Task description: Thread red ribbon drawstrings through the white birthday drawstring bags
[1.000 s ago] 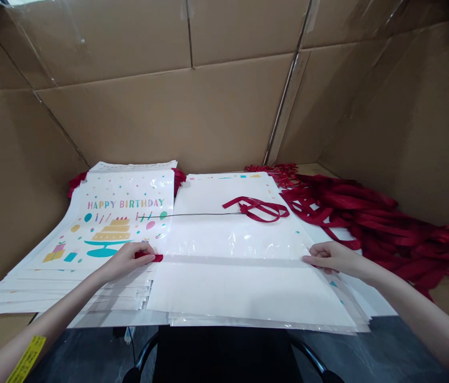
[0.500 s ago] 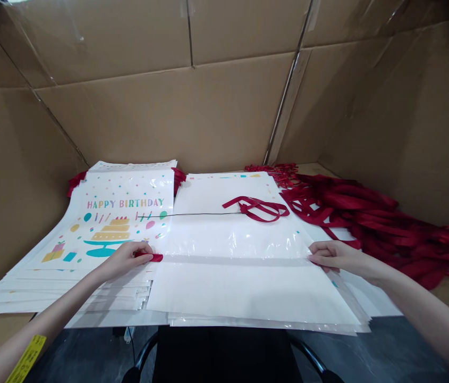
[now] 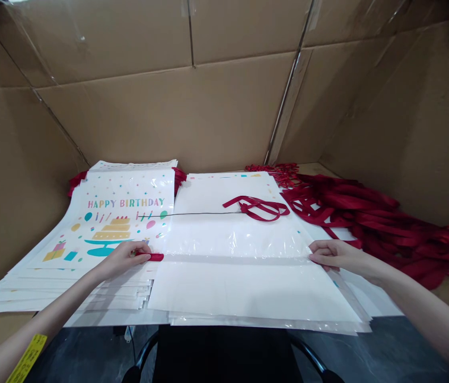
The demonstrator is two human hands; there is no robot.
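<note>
Pinched in my left hand [image 3: 127, 259] is a short red ribbon end [image 3: 156, 257], at the left end of a folded strip across the white plastic sheet [image 3: 232, 287]. My right hand [image 3: 333, 255] closes its fingertips at the right end of that same strip; what they grip there is mostly hidden. Farther back on the sheet lies a loose, looped red ribbon [image 3: 266, 208], with a thin dark cord [image 3: 192, 214] running left from it. Under and beside my left hand is a stack of printed "Happy Birthday" bags [image 3: 104, 186].
A heap of red ribbons [image 3: 367, 218] covers the right side of the table. Tall cardboard walls [image 3: 160, 117] enclose the back and sides. A dark chair [image 3: 224, 354] stands at the near edge. A yellow label [image 3: 27, 359] is on my left forearm.
Almost nothing differs. My left hand's fingers have shifted slightly on the ribbon end; my right hand stays in place.
</note>
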